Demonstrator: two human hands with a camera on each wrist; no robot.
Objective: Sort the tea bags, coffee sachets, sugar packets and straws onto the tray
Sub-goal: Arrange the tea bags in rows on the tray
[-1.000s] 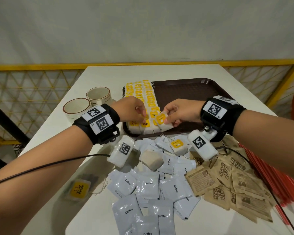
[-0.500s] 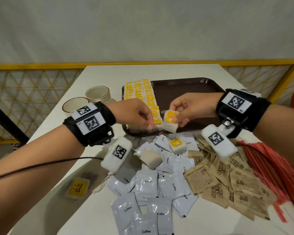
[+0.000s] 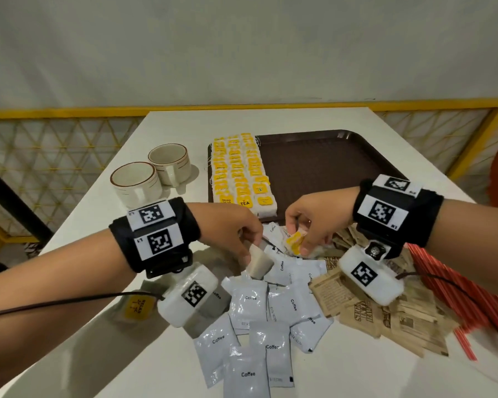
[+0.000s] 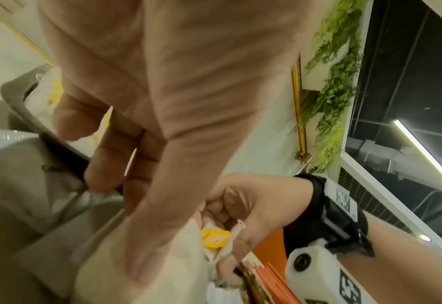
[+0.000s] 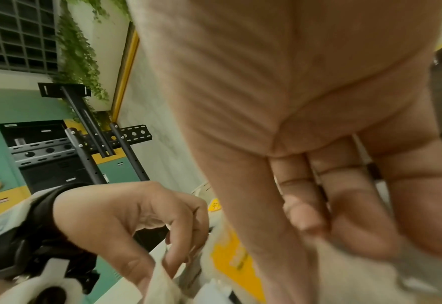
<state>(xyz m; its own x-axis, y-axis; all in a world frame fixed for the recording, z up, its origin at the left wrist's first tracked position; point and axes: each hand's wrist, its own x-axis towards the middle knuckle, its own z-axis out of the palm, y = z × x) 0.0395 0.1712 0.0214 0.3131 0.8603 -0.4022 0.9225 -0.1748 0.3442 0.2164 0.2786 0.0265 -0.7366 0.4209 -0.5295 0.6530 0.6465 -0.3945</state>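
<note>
Above the near edge of the tray (image 3: 328, 168), the left hand (image 3: 230, 225) pinches a plain tea bag (image 3: 258, 264) in narrowed fingers; the right hand (image 3: 316, 222) pinches a yellow-tagged tea bag (image 3: 295, 242). Both hang over the coffee sachets (image 3: 250, 308) on the counter (image 3: 170, 124). Wrist views are blurred; the left wrist view alone shows the right hand's curled fingers (image 4: 222, 207).

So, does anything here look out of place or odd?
One stray tea bag lies alone on the table under the left forearm, apart from the neat tea rows on the tray and the central pile. Nothing looks spilled or damaged.
</note>
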